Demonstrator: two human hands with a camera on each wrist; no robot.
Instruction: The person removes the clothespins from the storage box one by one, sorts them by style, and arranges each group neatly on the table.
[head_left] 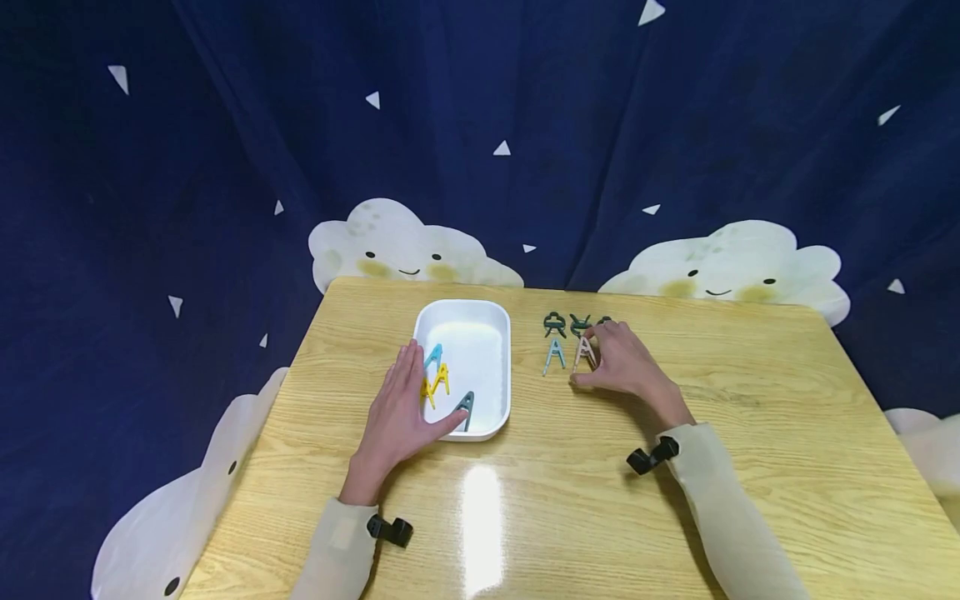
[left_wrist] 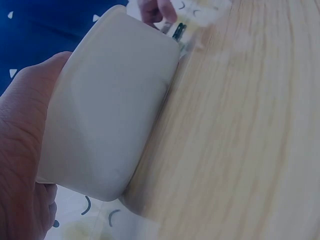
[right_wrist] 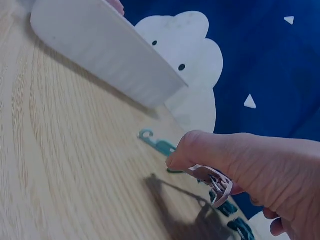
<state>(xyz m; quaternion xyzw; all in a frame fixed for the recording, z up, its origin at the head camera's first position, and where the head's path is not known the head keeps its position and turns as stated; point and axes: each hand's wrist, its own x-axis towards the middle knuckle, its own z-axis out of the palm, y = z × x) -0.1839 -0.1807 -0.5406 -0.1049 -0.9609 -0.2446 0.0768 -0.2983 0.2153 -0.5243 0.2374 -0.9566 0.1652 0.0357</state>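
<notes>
My left hand (head_left: 397, 408) rests against the left side of a white tray (head_left: 483, 350), fingers straight along the rim and thumb over its near edge. Inside lie a blue clothespin (head_left: 434, 354), yellow clothespins (head_left: 441, 377) and a dark grey-green one (head_left: 468, 399). To the right of the tray, my right hand (head_left: 622, 360) pinches a pale pink clothespin (right_wrist: 202, 173) between thumb and fingers. In the right wrist view it hangs over its shadow on the wood. A light blue clothespin (head_left: 555, 347) lies just left of that hand.
Dark green clips (head_left: 554, 322) lie in a row behind the light blue clothespin, one partly covered by my right fingers. The wooden table (head_left: 570, 500) ends at a dark blue curtain (head_left: 465, 100) with clouds and triangles.
</notes>
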